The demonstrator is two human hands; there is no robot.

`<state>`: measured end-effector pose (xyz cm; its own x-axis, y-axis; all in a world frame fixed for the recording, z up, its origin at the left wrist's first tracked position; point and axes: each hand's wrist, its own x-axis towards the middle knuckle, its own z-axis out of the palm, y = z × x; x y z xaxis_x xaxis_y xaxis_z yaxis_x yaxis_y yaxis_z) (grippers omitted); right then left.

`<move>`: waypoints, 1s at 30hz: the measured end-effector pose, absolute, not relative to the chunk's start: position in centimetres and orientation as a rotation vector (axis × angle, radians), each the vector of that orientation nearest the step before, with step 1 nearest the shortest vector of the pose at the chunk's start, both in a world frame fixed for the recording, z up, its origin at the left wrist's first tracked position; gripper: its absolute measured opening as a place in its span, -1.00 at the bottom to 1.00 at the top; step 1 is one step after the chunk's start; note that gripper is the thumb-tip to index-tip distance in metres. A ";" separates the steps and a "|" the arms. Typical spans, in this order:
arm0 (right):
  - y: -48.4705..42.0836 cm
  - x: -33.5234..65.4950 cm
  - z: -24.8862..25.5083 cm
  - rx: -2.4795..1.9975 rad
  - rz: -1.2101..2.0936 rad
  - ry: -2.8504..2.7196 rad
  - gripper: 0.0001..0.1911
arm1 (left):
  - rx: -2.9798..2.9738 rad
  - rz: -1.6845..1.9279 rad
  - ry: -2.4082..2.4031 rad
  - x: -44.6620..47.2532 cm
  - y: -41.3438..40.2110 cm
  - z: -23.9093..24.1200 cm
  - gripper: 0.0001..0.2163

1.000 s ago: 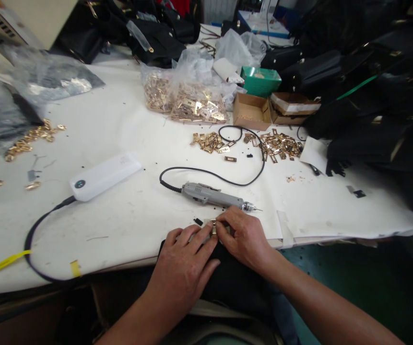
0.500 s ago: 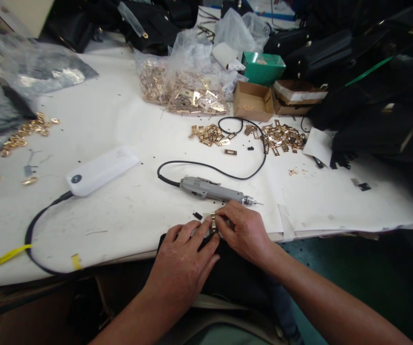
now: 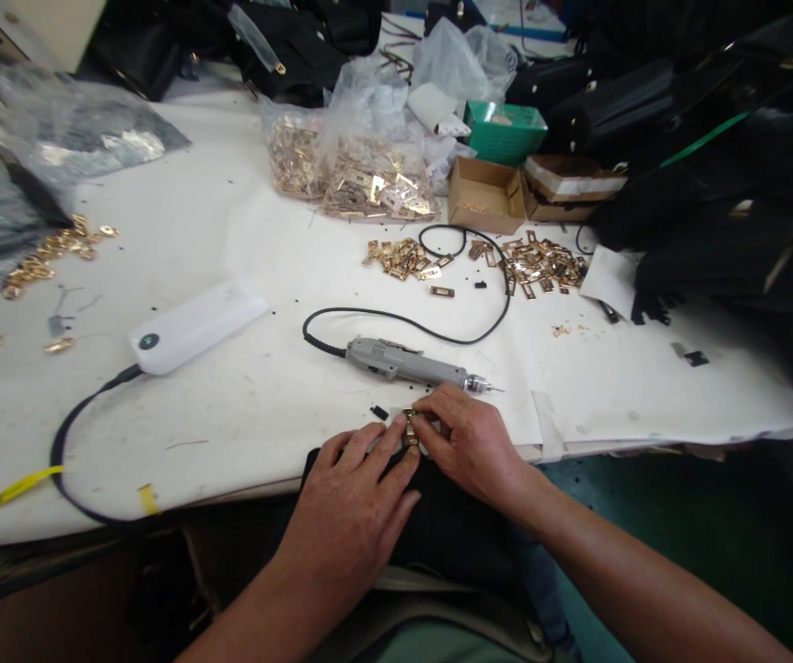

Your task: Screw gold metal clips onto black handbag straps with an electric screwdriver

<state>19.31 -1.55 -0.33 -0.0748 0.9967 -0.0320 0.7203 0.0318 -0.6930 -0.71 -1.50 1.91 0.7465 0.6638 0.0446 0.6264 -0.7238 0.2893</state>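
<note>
A small gold-coloured metal clasp (image 3: 411, 431) lies at the table's front edge, on the end of a black bag-like piece (image 3: 437, 516) that hangs over my lap. My right hand (image 3: 475, 442) pinches the clasp's far end between thumb and forefinger. From the other side, my left hand (image 3: 351, 497) lies palm down with fingers stretched and apart, its fingertips touching the clasp and the black piece. Just beyond my hands a grey electric screwdriver (image 3: 406, 365) rests on its side, bit pointing right. A small black strip (image 3: 379, 412) lies near my left fingertips.
Loose gold fittings (image 3: 544, 265) are heaped behind the screwdriver's cable (image 3: 396, 315). Filled plastic bags (image 3: 375, 180), a cardboard box (image 3: 485, 193) and a green box (image 3: 507, 129) stand further back. A white power bank (image 3: 199, 327) lies left, and black bags (image 3: 728, 221) pile up right.
Both hands stay at the clasp with almost no visible movement. The view has shifted very slightly.
</note>
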 end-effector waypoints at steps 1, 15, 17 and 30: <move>-1.5 19.3 -0.3 -1.734 0.780 -1.847 -0.89 | 2.686 0.205 1.014 -0.7 -1.5 1.9 -0.69; -1.5 19.4 -0.5 -1.673 0.774 -1.863 -0.86 | 2.684 0.234 1.031 -0.4 -1.3 2.2 -0.67; -1.6 19.4 -0.6 -1.679 0.767 -1.856 -0.86 | 2.686 0.227 1.032 -0.5 -1.3 2.1 -0.67; -1.6 19.4 -0.5 -1.670 0.734 -1.887 -0.84 | 2.733 0.131 1.033 -0.5 -1.5 2.3 -0.61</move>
<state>19.35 -1.56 -0.46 -0.1127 0.9934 0.0226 0.7170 0.0971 -0.6903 -0.50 -1.50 2.30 0.7494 0.6621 0.0069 0.6427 -0.7299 0.2326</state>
